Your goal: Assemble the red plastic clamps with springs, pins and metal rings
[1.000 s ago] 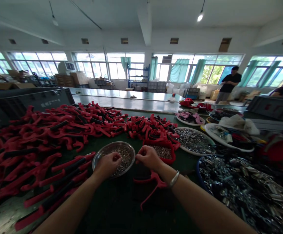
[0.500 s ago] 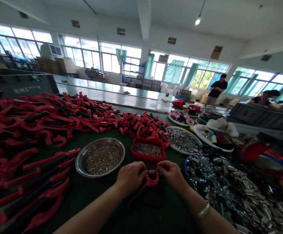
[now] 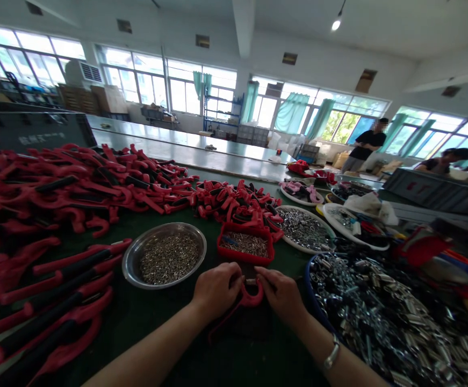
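Observation:
A red hooked handle [image 3: 252, 295] lies in front of me on a dark block, its curved end toward the red tray. Across the mouth of the hook sits a small metal spring [image 3: 250, 281]. My left hand [image 3: 218, 287] is closed in a pinch on the left tip of the hook, beside the spring. From the other side my right hand [image 3: 281, 293] touches the right tip with its fingertips pressed together; anything between them is too small to tell. The red tray [image 3: 272, 252] of small pins is just beyond both hands.
On the left are a metal bowl [image 3: 131, 269] of small parts and a pile of red handles [image 3: 72, 188]. To the right stand a blue-rimmed basin [image 3: 308, 285] and a white tray [image 3: 330, 244] of metal parts. A person in black [image 3: 368, 142] stands far back.
My right hand has moved in closer to the hook and spring, its fingers now on the right tip. My left hand stays at the left tip. The view has shifted slightly.

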